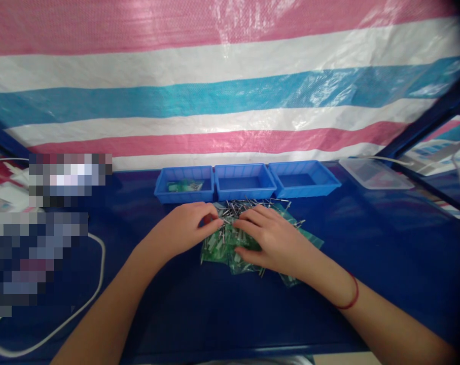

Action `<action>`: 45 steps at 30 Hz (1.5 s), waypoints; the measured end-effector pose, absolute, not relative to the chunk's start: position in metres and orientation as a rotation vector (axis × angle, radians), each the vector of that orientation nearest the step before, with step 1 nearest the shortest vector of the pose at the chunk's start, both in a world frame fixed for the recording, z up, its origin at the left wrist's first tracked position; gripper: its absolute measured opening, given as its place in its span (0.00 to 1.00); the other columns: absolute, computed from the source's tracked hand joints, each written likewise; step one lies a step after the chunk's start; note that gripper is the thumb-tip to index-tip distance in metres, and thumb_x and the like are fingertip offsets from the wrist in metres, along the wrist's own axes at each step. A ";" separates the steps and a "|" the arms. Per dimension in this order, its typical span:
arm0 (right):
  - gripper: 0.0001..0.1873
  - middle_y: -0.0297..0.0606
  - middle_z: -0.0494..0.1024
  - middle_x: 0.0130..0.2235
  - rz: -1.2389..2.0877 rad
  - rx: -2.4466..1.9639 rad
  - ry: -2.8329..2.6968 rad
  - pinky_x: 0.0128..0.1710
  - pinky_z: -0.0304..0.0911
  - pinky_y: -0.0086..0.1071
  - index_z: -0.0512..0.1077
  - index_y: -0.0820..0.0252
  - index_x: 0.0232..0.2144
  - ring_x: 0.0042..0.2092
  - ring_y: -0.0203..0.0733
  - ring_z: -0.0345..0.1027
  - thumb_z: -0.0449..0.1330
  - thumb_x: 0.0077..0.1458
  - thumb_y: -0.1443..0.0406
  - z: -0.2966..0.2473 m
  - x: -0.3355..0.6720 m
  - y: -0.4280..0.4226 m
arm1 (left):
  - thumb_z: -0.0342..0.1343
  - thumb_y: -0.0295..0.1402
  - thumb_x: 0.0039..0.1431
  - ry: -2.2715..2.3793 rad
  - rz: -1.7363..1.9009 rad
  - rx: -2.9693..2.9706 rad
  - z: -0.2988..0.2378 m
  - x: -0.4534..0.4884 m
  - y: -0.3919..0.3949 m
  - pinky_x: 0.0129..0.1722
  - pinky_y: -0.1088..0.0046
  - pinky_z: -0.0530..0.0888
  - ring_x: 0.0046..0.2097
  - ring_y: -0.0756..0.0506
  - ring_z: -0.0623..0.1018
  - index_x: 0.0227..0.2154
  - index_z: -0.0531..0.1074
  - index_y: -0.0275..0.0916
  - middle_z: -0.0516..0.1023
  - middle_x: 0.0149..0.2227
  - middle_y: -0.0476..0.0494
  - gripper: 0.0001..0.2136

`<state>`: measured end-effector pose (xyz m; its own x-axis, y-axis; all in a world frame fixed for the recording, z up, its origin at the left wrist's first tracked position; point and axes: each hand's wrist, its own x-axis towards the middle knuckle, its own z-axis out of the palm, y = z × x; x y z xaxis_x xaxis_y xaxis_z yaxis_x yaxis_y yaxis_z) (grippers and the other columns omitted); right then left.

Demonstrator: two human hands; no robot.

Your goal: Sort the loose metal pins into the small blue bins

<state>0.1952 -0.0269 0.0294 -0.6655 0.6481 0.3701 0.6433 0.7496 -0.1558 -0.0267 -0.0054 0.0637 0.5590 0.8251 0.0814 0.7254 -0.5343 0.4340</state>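
A loose pile of thin silvery metal pins [235,207], shaped like blind rivets, lies over small clear plastic bags with green in them [216,248]. My left hand [184,227] reaches into the pile's left side, thumb and forefinger pinched together. A pin lies right by those fingertips, but whether they grip it is too small to tell. Over the middle of the pile rests my right hand [273,235], palm down, its thumb held apart from the fingers. Its fingertips touch the pins and bags, and it hides part of the heap.
Behind the pile stand three blue bins in a row: the left bin [184,196] holds small bags, then the middle bin [245,194] and right bin [309,191]. A clear plastic lid [376,174] lies at right. A white cable [102,258] curves at left. Striped sheeting [230,96] hangs behind.
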 end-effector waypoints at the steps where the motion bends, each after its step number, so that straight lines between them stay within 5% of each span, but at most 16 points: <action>1: 0.15 0.44 0.74 0.37 0.018 -0.989 -2.551 0.42 0.63 0.42 0.73 0.62 0.42 0.42 0.48 0.66 0.62 0.53 0.61 0.029 0.195 -0.027 | 0.50 0.40 0.62 1.260 0.393 2.452 0.062 -0.026 -0.006 0.31 0.75 0.64 0.31 0.48 0.73 0.33 0.73 0.39 0.75 0.30 0.49 0.11; 8: 0.09 0.42 0.75 0.33 0.012 -1.007 -2.394 0.41 0.64 0.39 0.73 0.62 0.34 0.38 0.44 0.67 0.52 0.59 0.69 0.033 0.196 -0.026 | 0.50 0.41 0.63 1.219 0.602 2.401 0.059 -0.022 -0.008 0.41 0.70 0.69 0.38 0.46 0.74 0.46 0.70 0.40 0.74 0.39 0.45 0.14; 12: 0.10 0.41 0.75 0.36 0.269 -1.036 -2.075 0.39 0.66 0.35 0.71 0.60 0.36 0.38 0.41 0.70 0.50 0.62 0.67 0.038 0.198 -0.027 | 0.56 0.43 0.59 1.151 0.810 2.356 0.054 -0.013 -0.012 0.48 0.64 0.69 0.45 0.44 0.73 0.58 0.59 0.43 0.70 0.52 0.40 0.26; 15: 0.10 0.38 0.75 0.33 0.555 -1.046 -1.852 0.31 0.65 0.32 0.72 0.58 0.35 0.33 0.38 0.70 0.52 0.62 0.63 0.042 0.196 -0.030 | 0.60 0.44 0.54 1.093 0.846 2.231 0.050 -0.005 -0.015 0.47 0.66 0.70 0.46 0.43 0.75 0.61 0.54 0.43 0.73 0.51 0.40 0.34; 18: 0.10 0.36 0.75 0.31 0.876 -0.957 -1.725 0.28 0.65 0.30 0.73 0.57 0.35 0.29 0.36 0.69 0.53 0.62 0.60 0.045 0.193 -0.034 | 0.58 0.41 0.57 1.091 0.823 2.111 0.050 -0.001 -0.018 0.42 0.71 0.71 0.42 0.45 0.78 0.56 0.61 0.42 0.79 0.43 0.45 0.25; 22: 0.12 0.34 0.75 0.30 1.141 -0.908 -1.534 0.26 0.65 0.30 0.70 0.57 0.38 0.27 0.35 0.68 0.57 0.58 0.56 0.046 0.191 -0.034 | 0.54 0.40 0.61 1.183 0.908 2.190 0.054 -0.003 -0.018 0.36 0.75 0.71 0.36 0.47 0.78 0.36 0.74 0.40 0.80 0.34 0.48 0.10; 27: 0.24 0.36 0.71 0.27 1.561 -0.983 -1.413 0.17 0.50 0.25 0.69 0.62 0.28 0.23 0.32 0.61 0.49 0.59 0.47 0.044 0.193 -0.029 | 0.50 0.33 0.64 1.091 1.031 2.610 0.053 -0.007 -0.016 0.43 0.69 0.71 0.41 0.45 0.76 0.41 0.73 0.40 0.78 0.39 0.44 0.09; 32: 0.15 0.30 0.67 0.24 1.797 -0.945 -1.252 0.20 0.51 0.25 0.67 0.61 0.29 0.22 0.30 0.58 0.60 0.54 0.54 0.044 0.193 -0.028 | 0.48 0.27 0.61 0.997 0.856 2.760 0.054 -0.003 -0.021 0.50 0.63 0.69 0.50 0.43 0.72 0.49 0.69 0.42 0.71 0.50 0.40 0.15; 35: 0.13 0.28 0.65 0.23 1.592 -0.994 -1.289 0.21 0.55 0.26 0.65 0.59 0.29 0.22 0.31 0.58 0.60 0.54 0.56 0.043 0.196 -0.026 | 0.55 0.33 0.56 0.995 0.925 2.599 0.055 -0.003 -0.022 0.55 0.58 0.66 0.57 0.39 0.66 0.59 0.59 0.42 0.62 0.59 0.36 0.26; 37: 0.11 0.29 0.65 0.23 1.234 -1.053 -1.466 0.21 0.57 0.27 0.66 0.58 0.29 0.22 0.32 0.59 0.58 0.57 0.57 0.041 0.200 -0.024 | 0.57 0.39 0.55 1.073 0.954 2.402 0.054 -0.004 -0.022 0.50 0.61 0.70 0.52 0.40 0.70 0.62 0.53 0.41 0.63 0.58 0.35 0.33; 40: 0.04 0.36 0.74 0.31 0.453 -0.997 -1.828 0.30 0.64 0.32 0.70 0.57 0.35 0.31 0.38 0.67 0.57 0.58 0.64 0.037 0.205 -0.023 | 0.48 0.45 0.62 1.143 0.832 2.075 0.054 -0.004 -0.022 0.36 0.70 0.71 0.35 0.47 0.74 0.53 0.65 0.39 0.75 0.42 0.42 0.21; 43: 0.14 0.43 0.76 0.41 -0.066 -0.792 -2.042 0.40 0.66 0.38 0.71 0.56 0.45 0.41 0.43 0.69 0.57 0.56 0.72 0.034 0.208 -0.025 | 0.40 0.50 0.64 1.090 0.781 1.772 0.055 0.000 -0.022 0.28 0.74 0.67 0.27 0.51 0.70 0.41 0.71 0.36 0.74 0.29 0.47 0.23; 45: 0.19 0.43 0.75 0.42 -0.185 -0.708 -2.089 0.40 0.66 0.38 0.70 0.55 0.47 0.42 0.43 0.69 0.57 0.54 0.75 0.033 0.207 -0.027 | 0.44 0.51 0.62 1.043 0.823 1.584 0.055 0.004 -0.021 0.25 0.75 0.66 0.24 0.52 0.69 0.44 0.70 0.37 0.73 0.27 0.49 0.23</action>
